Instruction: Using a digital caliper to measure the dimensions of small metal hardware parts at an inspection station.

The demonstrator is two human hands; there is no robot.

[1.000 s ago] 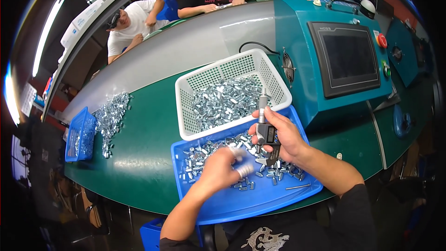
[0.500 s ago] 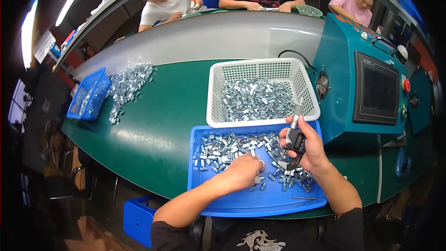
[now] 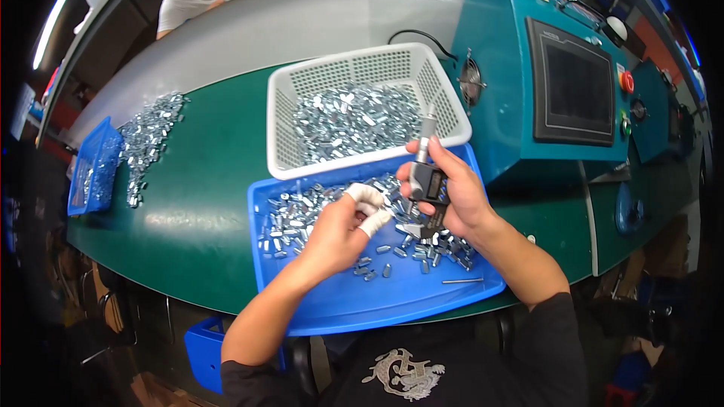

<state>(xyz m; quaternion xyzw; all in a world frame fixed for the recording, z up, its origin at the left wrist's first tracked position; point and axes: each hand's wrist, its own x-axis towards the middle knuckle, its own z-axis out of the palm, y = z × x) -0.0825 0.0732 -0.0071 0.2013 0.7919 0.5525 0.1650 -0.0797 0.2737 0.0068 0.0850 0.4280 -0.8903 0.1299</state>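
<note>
My right hand (image 3: 466,194) is wrapped round a digital micrometer (image 3: 428,182), its silver thimble pointing up and its dark frame hanging low over the blue tray (image 3: 392,309). Just left of it is my left hand (image 3: 335,230), with white covers on the fingertips. Thumb and forefinger come together in a pinch; whatever is between them cannot be told from the shiny pieces behind. Small silver metal pieces (image 3: 285,218), short and faceted, lie scattered in the tray beneath both hands. A thin metal rod (image 3: 462,281) rests at the tray's right front.
Behind the tray stands a white mesh basket (image 3: 283,128) heaped with similar pieces. A teal machine (image 3: 501,90) with a dark screen is at the right. Far left are a loose pile (image 3: 151,132) and a small blue basket (image 3: 96,162). Other people sit beyond the grey partition (image 3: 317,22).
My left hand has lifted off the pieces in the tray and turned, bringing its covered fingertips into sight beside the micrometer. The whole view has shifted, so the scene sits further left and higher.
</note>
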